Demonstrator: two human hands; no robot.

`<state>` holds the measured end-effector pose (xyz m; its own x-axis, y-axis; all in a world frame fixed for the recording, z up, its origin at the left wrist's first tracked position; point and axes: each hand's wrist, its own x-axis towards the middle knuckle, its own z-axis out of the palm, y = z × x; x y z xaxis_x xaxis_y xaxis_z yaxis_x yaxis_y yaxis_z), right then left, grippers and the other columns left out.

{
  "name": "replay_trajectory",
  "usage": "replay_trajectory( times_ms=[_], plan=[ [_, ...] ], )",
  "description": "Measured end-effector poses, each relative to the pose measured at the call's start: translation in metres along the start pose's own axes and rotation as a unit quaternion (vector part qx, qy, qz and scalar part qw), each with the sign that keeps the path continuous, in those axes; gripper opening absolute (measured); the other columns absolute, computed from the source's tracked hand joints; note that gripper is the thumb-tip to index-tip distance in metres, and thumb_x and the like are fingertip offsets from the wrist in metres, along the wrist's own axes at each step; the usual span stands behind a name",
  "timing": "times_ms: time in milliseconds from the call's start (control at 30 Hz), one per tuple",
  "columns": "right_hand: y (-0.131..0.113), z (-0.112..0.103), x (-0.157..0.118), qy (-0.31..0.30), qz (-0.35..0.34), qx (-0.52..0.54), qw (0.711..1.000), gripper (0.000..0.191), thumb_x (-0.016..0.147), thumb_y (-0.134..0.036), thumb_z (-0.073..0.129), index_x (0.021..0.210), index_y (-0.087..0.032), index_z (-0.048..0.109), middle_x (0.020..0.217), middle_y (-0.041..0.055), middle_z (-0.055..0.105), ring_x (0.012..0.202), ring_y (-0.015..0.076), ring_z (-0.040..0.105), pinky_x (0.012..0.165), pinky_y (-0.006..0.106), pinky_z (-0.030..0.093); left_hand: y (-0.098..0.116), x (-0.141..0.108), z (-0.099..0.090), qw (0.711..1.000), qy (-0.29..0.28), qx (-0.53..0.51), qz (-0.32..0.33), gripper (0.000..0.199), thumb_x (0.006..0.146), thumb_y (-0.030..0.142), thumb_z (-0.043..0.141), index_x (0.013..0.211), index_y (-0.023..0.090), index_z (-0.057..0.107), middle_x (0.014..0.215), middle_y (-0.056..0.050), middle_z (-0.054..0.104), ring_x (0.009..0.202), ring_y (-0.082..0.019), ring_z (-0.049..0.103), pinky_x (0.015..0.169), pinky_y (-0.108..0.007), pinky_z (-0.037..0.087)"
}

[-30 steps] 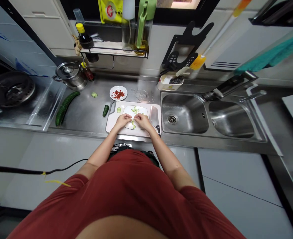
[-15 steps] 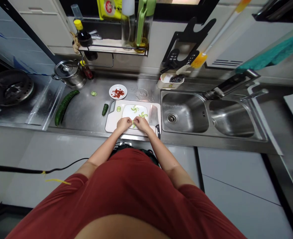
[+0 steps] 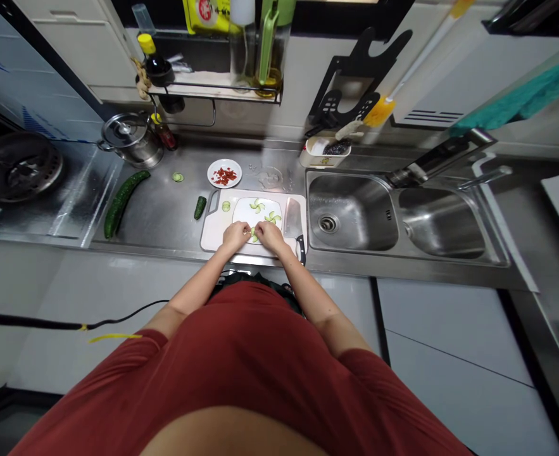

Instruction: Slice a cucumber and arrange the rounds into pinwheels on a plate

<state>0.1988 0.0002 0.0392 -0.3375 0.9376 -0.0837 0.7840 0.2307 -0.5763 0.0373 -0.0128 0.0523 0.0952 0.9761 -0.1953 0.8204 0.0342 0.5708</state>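
My left hand (image 3: 236, 237) and my right hand (image 3: 270, 237) meet over the near part of a white plate (image 3: 242, 212), fingertips pinched together around thin green cucumber slices (image 3: 254, 235). The fingers partly cover these slices. Farther back on the plate lie two pinwheel arrangements of cucumber slices, one near the top (image 3: 257, 206) and one at the right (image 3: 273, 217). The plate rests on a cutting board (image 3: 215, 237). A kitchen knife (image 3: 293, 216) lies along the board's right side, its black handle by my right wrist. A few cucumber rounds (image 3: 226, 206) sit at the board's left.
Left of the board are a cucumber piece (image 3: 200, 208), more slices (image 3: 178, 177) and a whole cucumber (image 3: 123, 206). Behind it stands a plate of chopped red pieces (image 3: 225, 173). A double sink (image 3: 352, 215) is at the right, a steel pot (image 3: 131, 140) at the back left.
Both hands stay over the near part of the plate. The fingers have shifted slightly, and the slice seen between them now sits lower, against the other slices on the plate.
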Motion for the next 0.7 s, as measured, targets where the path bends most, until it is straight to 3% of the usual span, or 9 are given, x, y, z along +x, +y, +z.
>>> replay_trajectory(
  times_ms=[333,700],
  plan=[
    [-0.0012,0.0019,-0.0035,0.01,-0.005,-0.027,1.0,0.013,0.087,-0.018,0.054,0.088,-0.017,0.066,0.09,0.0091,0.062,0.088,0.0215,0.051,0.073,0.029,0.038,0.0011,-0.0014,0.0023,1.0,0.003,0.005,-0.009,0.016,0.08,0.032,0.061,0.088,0.021,0.071,0.097,-0.009,0.064,0.09,-0.022,0.058,0.077,-0.028,0.041],
    [0.0032,-0.0059,-0.0073,0.0,0.008,-0.054,0.998,0.013,0.089,-0.024,0.056,0.095,-0.017,0.064,0.097,0.008,0.062,0.093,0.0209,0.05,0.078,0.028,0.038,0.0062,0.0,-0.0018,0.997,-0.023,0.069,-0.019,0.021,0.083,0.039,0.059,0.095,0.024,0.068,0.103,-0.003,0.065,0.093,-0.018,0.059,0.076,-0.026,0.043]
  ],
)
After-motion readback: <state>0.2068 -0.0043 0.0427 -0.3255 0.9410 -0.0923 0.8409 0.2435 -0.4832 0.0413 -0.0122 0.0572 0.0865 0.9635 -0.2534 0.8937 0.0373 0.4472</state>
